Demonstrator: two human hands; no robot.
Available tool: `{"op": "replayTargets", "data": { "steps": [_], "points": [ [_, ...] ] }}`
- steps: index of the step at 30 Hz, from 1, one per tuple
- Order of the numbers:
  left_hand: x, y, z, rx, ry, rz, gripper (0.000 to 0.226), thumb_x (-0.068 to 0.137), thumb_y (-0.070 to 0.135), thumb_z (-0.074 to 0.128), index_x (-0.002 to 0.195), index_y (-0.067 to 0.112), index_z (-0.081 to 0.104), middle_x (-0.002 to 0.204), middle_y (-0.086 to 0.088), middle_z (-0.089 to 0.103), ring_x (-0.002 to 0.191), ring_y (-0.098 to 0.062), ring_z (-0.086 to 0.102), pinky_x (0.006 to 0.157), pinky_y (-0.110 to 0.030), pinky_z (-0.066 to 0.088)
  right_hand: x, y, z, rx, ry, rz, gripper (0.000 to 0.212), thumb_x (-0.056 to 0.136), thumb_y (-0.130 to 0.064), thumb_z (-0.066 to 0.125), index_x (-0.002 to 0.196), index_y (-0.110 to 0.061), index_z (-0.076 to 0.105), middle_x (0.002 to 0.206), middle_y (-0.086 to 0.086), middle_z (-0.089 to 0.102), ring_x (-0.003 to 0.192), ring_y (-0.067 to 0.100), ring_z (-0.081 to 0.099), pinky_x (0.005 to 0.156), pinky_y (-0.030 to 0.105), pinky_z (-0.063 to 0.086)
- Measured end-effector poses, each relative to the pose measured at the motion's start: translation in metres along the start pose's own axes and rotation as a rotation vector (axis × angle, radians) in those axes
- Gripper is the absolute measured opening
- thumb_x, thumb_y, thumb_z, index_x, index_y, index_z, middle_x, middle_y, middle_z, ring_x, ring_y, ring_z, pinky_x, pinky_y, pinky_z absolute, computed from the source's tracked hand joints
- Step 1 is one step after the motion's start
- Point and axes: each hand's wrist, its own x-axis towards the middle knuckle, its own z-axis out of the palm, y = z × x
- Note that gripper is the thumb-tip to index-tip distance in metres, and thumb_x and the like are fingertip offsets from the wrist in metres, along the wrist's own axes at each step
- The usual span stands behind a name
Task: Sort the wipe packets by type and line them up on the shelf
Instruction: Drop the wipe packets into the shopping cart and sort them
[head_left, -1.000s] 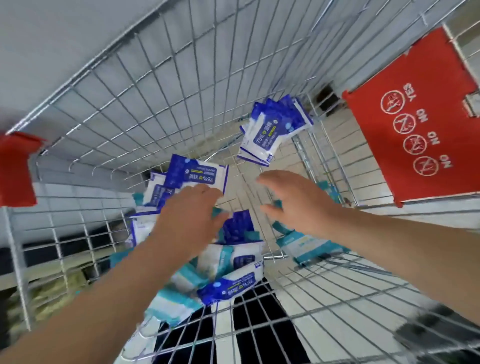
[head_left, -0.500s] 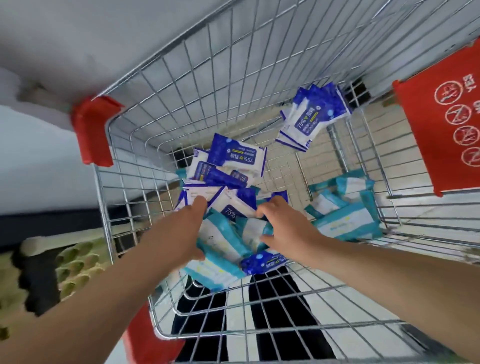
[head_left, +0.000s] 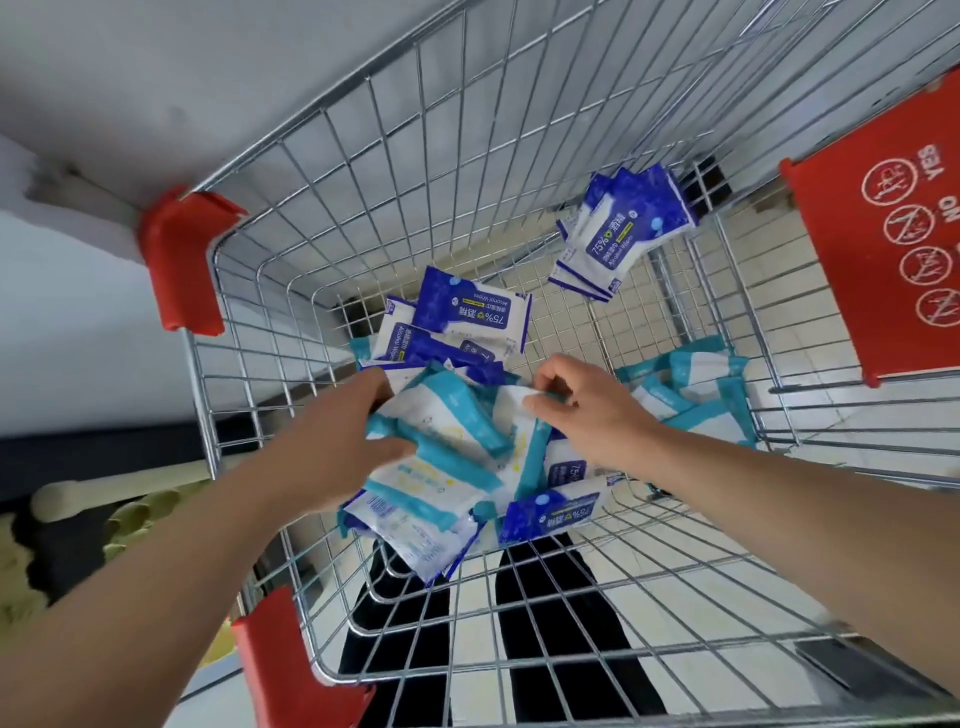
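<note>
As the wipe packets (head_left: 550, 512) lie mixed in the cart (head_left: 200, 395), sorting is under way: the left hand (head_left: 337, 447) curls round a teal bundle (head_left: 441, 415), the right hand (head_left: 587, 410) pinches the edge of another teal packet (head_left: 511, 404), and next both want lifting clear of the blue ones (head_left: 467, 317).

Wire walls (head_left: 363, 182) are boxing in the left hand (head_left: 337, 447) outward and ahead; only the open top is giving passage. The mixed heap (head_left: 447, 467) both hands are gripping is covering the cart floor (head_left: 571, 327) beneath. Ahead of the right hand (head_left: 592, 410), it is lying bare before the blue stack (head_left: 618, 228); a teal pile (head_left: 696, 395) is crowding its outer side.
</note>
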Motion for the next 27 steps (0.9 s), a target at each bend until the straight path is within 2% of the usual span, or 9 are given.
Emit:
{"op": "replayTargets", "data": {
  "steps": [1, 3, 4, 10, 14, 18, 21, 25, 27],
  "points": [
    [0.002, 0.003, -0.004, -0.022, 0.014, 0.007, 0.023, 0.086, 0.029, 0.069, 0.089, 0.026, 0.046, 0.085, 0.008, 0.057, 0.072, -0.007, 0.054, 0.054, -0.022, 0.035, 0.001, -0.002, -0.004, 0.084, 0.001, 0.031, 0.009, 0.092, -0.021, 0.060, 0.088, -0.016, 0.053, 0.082, 0.001, 0.056, 0.070, 0.011, 0.052, 0.067, 0.013, 0.046],
    [0.006, 0.010, -0.012, -0.089, 0.031, 0.025, 0.024, 0.087, 0.030, 0.067, 0.102, 0.026, 0.049, 0.092, 0.009, 0.060, 0.077, -0.006, 0.057, 0.059, -0.025, 0.041, 0.002, -0.004, -0.011, 0.299, -0.011, 0.127, 0.008, 0.092, -0.022, 0.059, 0.087, -0.019, 0.053, 0.093, 0.016, 0.059, 0.082, 0.026, 0.061, 0.086, 0.042, 0.055],
    [0.007, 0.016, -0.015, -0.120, 0.034, 0.037, 0.025, 0.088, 0.030, 0.065, 0.106, 0.027, 0.048, 0.094, 0.011, 0.060, 0.079, -0.004, 0.057, 0.061, -0.024, 0.043, 0.002, -0.007, -0.015, 0.412, -0.019, 0.171, 0.009, 0.092, -0.021, 0.059, 0.085, -0.020, 0.053, 0.095, 0.019, 0.059, 0.085, 0.029, 0.062, 0.086, 0.051, 0.055],
    [0.033, 0.066, -0.015, -0.226, 0.074, 0.117, 0.032, 0.090, 0.032, 0.063, 0.119, 0.035, 0.050, 0.104, 0.014, 0.061, 0.086, -0.008, 0.058, 0.067, -0.025, 0.042, 0.008, -0.005, -0.078, 0.617, 0.034, 0.213, 0.010, 0.094, -0.014, 0.057, 0.086, -0.018, 0.052, 0.096, 0.009, 0.055, 0.084, 0.020, 0.063, 0.082, 0.043, 0.058],
    [0.060, 0.108, 0.016, -0.283, 0.025, 0.178, 0.038, 0.089, 0.029, 0.065, 0.125, 0.024, 0.051, 0.114, 0.007, 0.062, 0.093, -0.011, 0.058, 0.069, -0.011, 0.042, 0.001, 0.032, -0.126, 0.507, 0.011, 0.221, 0.013, 0.094, -0.008, 0.055, 0.096, -0.019, 0.061, 0.096, 0.008, 0.062, 0.083, 0.019, 0.064, 0.080, 0.040, 0.058],
    [0.087, 0.141, 0.072, -0.237, -0.076, 0.163, 0.059, 0.091, 0.032, 0.063, 0.141, 0.012, 0.039, 0.138, -0.003, 0.048, 0.124, -0.019, 0.046, 0.081, -0.018, 0.032, -0.011, 0.079, -0.154, 0.275, -0.010, 0.283, 0.020, 0.094, -0.008, 0.055, 0.092, -0.027, 0.061, 0.088, 0.007, 0.057, 0.073, 0.017, 0.057, 0.064, 0.034, 0.056],
    [0.107, 0.161, 0.118, -0.233, -0.173, 0.133, 0.060, 0.089, 0.033, 0.066, 0.139, 0.011, 0.042, 0.136, -0.001, 0.050, 0.123, -0.021, 0.048, 0.086, -0.022, 0.035, -0.014, 0.116, -0.168, -0.041, -0.068, 0.307, 0.021, 0.090, -0.015, 0.058, 0.088, -0.036, 0.062, 0.089, 0.012, 0.060, 0.072, 0.027, 0.057, 0.068, 0.048, 0.054],
    [0.130, 0.176, 0.173, -0.194, -0.217, 0.087, 0.048, 0.086, 0.031, 0.069, 0.126, 0.010, 0.054, 0.126, -0.008, 0.053, 0.109, -0.026, 0.056, 0.075, -0.023, 0.039, -0.011, 0.152, -0.179, -0.312, -0.159, 0.292, 0.022, 0.087, -0.008, 0.059, 0.104, -0.022, 0.061, 0.109, 0.011, 0.064, 0.091, 0.030, 0.062, 0.081, 0.040, 0.052],
    [0.138, 0.182, 0.188, -0.142, -0.182, 0.056, 0.049, 0.085, 0.034, 0.069, 0.125, 0.010, 0.053, 0.128, -0.012, 0.041, 0.110, -0.028, 0.051, 0.086, -0.029, 0.043, -0.011, 0.158, -0.183, -0.396, -0.177, 0.256, 0.032, 0.084, -0.010, 0.066, 0.116, -0.013, 0.059, 0.116, 0.007, 0.060, 0.102, 0.024, 0.058, 0.088, 0.034, 0.047]
  ]
}}
